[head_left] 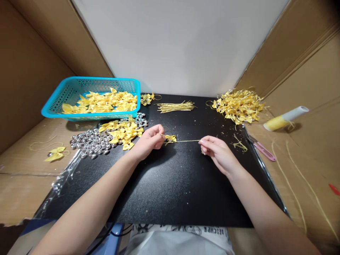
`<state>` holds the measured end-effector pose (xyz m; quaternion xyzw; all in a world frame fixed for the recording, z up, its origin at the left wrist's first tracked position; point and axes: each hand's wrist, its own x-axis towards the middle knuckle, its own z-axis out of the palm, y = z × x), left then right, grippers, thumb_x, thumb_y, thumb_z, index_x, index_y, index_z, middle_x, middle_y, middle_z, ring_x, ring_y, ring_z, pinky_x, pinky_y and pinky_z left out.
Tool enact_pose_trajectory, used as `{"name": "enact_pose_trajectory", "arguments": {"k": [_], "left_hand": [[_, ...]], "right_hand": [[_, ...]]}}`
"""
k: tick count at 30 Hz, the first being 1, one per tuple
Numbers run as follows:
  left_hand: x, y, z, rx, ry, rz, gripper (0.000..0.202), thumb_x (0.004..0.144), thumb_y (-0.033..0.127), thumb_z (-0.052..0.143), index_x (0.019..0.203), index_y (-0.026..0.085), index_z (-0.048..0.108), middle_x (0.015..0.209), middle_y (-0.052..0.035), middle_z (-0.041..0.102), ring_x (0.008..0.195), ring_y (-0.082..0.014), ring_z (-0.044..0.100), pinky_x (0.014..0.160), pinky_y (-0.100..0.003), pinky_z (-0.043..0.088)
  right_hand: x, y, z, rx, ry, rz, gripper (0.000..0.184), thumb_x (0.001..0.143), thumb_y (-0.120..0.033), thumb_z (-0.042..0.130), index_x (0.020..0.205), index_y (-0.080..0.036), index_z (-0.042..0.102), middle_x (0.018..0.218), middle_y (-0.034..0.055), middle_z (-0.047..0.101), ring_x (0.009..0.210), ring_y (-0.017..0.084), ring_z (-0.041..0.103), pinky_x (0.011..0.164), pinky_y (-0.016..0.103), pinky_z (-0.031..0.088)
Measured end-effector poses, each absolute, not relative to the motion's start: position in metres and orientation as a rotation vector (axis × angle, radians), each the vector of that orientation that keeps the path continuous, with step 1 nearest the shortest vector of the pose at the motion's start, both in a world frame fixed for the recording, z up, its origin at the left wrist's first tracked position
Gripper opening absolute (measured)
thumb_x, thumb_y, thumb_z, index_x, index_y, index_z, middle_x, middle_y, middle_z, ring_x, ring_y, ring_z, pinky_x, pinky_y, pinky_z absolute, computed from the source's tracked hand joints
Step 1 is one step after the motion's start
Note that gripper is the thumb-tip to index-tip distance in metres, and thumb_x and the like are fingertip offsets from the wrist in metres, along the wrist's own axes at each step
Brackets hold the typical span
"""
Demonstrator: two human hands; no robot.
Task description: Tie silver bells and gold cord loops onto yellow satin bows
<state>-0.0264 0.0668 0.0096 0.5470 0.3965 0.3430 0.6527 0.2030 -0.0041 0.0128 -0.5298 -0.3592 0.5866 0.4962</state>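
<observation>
Between my two hands a thin gold cord [186, 141] is stretched nearly level above the black mat [170, 184]. My left hand [152, 140] is closed in a pinch on the cord's left part. At the other end, my right hand [215, 148] pinches the cord between thumb and fingers. Just right of my left fingers shows a small yellow bow [170, 138]; whether it hangs on the cord or lies on the mat I cannot tell. Loose yellow bows [124, 132] and a heap of silver beads [91, 141] lie left of my left hand.
A turquoise basket [91, 115] of yellow bows stands back left. Cut gold cords [175, 107] lie in a bundle at the back. Finished-looking bows with loops [239, 106] are piled back right, near pink-handled scissors [264, 150] and a cardboard tube [285, 118]. Cardboard walls flank both sides.
</observation>
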Motion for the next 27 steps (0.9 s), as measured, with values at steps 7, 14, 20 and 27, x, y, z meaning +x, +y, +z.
{"name": "enact_pose_trajectory", "arguments": {"k": [7, 14, 20, 27], "left_hand": [[-0.036, 0.073, 0.007, 1.626, 1.155, 0.655, 0.015, 0.071, 0.022, 0.058, 0.078, 0.022, 0.044, 0.05, 0.0109, 0.036, 0.044, -0.0069, 0.03, 0.046, -0.019, 0.022], [-0.035, 0.076, 0.005, 1.637, 1.41, 0.729, 0.018, 0.075, 0.036, 0.059, 0.076, 0.02, 0.052, 0.052, 0.0075, 0.045, 0.045, -0.0089, 0.038, 0.048, -0.021, 0.025], [-0.034, 0.075, 0.012, 1.606, 1.431, 0.701, 0.029, 0.079, 0.042, 0.055, 0.061, 0.02, 0.048, 0.046, 0.0051, 0.049, 0.044, -0.0105, 0.039, 0.048, -0.022, 0.029], [-0.036, 0.075, 0.018, 1.631, 1.542, 0.593, 0.028, 0.078, 0.041, 0.057, 0.061, 0.019, 0.053, 0.052, 0.0016, 0.063, 0.043, -0.0112, 0.042, 0.046, -0.023, 0.027]], "right_hand": [[0.206, -0.003, 0.013, -1.288, -0.879, 1.395, 0.031, 0.061, -0.043, 0.079, 0.066, -0.018, 0.061, 0.055, -0.0045, 0.05, 0.055, 0.009, 0.043, 0.057, 0.025, 0.035], [0.213, -0.001, 0.013, -1.304, -0.869, 1.334, 0.035, 0.059, -0.047, 0.08, 0.068, -0.018, 0.061, 0.056, -0.0051, 0.048, 0.055, 0.009, 0.044, 0.056, 0.025, 0.037], [0.221, 0.001, 0.012, -1.322, -0.843, 1.293, 0.034, 0.058, -0.045, 0.081, 0.067, -0.018, 0.062, 0.056, -0.0046, 0.049, 0.056, 0.009, 0.044, 0.057, 0.025, 0.038], [0.236, 0.001, 0.022, -1.405, -0.926, 1.204, 0.029, 0.057, -0.04, 0.08, 0.063, -0.018, 0.064, 0.055, -0.0034, 0.05, 0.056, 0.009, 0.044, 0.055, 0.025, 0.036]]}}
